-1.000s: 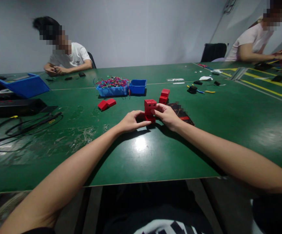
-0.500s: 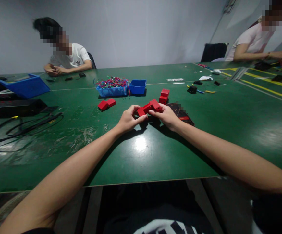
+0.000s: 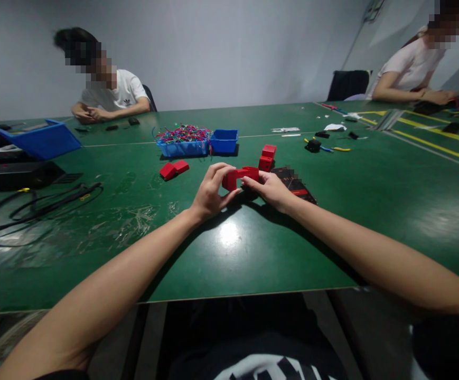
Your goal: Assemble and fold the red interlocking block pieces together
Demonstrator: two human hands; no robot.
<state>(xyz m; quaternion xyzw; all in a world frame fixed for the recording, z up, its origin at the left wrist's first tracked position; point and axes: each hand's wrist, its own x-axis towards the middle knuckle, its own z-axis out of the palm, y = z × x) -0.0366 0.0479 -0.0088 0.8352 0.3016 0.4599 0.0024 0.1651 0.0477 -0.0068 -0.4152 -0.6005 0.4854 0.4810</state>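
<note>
Red part (image 3: 244, 172) lies lengthwise left to right, ends pinched by left hand (image 3: 210, 193) and right hand (image 3: 272, 190).

Left hand (image 3: 209, 194) has the 9 o'clock end of the red piece (image 3: 240, 173), right hand (image 3: 273, 191) the 3 o'clock end, over green tabletop (image 3: 229, 264). From the piece: red blocks (image 3: 174, 169) at 9, blue bin of wires (image 3: 184, 149) at 10, smaller blue bin (image 3: 224, 142) at 11, red part (image 3: 267, 157) at 2.

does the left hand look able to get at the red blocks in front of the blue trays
Probably yes: the red blocks lie near the left hand, with nothing seen standing between. Its grip is busy with the red part, though the right hand holds that too.
</note>
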